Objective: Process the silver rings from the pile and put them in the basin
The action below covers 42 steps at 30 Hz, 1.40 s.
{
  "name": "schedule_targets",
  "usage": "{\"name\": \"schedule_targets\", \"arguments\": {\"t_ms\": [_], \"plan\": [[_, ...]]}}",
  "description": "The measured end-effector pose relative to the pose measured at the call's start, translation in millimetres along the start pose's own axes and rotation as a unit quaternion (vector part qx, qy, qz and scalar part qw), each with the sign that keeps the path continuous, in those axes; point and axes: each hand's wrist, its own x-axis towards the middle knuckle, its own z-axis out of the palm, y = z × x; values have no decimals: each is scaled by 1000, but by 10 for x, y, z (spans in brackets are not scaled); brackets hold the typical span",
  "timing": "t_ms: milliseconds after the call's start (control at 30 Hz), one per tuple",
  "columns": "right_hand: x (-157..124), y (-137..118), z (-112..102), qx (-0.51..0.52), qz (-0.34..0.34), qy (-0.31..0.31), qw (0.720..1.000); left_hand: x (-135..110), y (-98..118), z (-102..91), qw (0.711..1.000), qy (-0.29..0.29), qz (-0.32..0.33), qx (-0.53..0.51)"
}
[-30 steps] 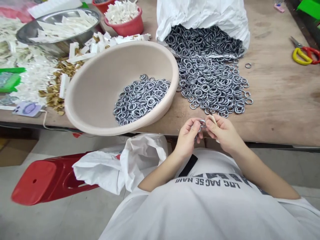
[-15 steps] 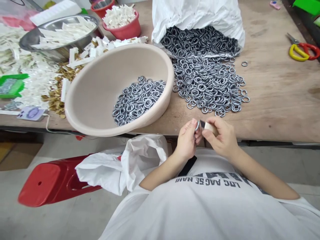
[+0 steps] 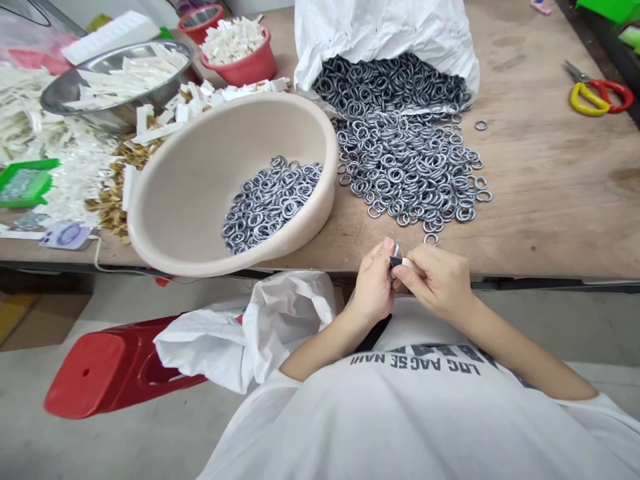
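Metal rings spill across the table in a wide heap, and one ring is up at the table's front edge, pinched on edge between the thumb and fingers of the left hand. The right hand is close beside it, its fingers clamped around a short tool with a pale handle and a dark tip, and that tip is right at the ring.

Just ahead of the right hand, a single loose ring lies on the wooden table, at the near edge of the heap. The heap fans out from the mouth of a white woven sack, and a stray ring sits apart to its right. Left of the heap, a beige plastic basin holds a smaller pile of rings. Farther left and beyond it are a steel bowl and a red plastic bowl, both filled with white plastic pieces, with brown scraps scattered on the table. Yellow-and-red-handled scissors lie at the far right. Below the table edge are a white plastic bag and a red plastic stool.
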Motion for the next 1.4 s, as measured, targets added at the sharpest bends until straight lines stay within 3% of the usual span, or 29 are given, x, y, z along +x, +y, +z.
{"name": "schedule_targets", "arguments": {"t_ms": [267,467,733,833,933,1033,1100,1167,1400], "plan": [[1,34,52,35,65,-43,996,52,-16,-53,999,-9,-38,4],[123,415,-78,33,203,38,978,-65,-23,-134,989,-126,-58,42],[4,461,-45,-180,152,-61,970,84,160,-330,997,-50,-17,56],[52,433,-55,-105,154,-56,981,116,168,-369,998,-36,-15,52],[124,320,-50,94,159,-2,983,108,134,-360,998,-27,-23,47],[141,117,48,292,191,30,937,72,58,-302,998,-34,-31,52],[111,-6,147,353,208,27,912,49,-9,-261,998,-33,-22,54],[64,-78,230,353,212,33,911,38,-72,-236,998,-21,-1,52],[-30,-68,261,239,150,61,957,48,-143,-198,999,0,35,27]]}}
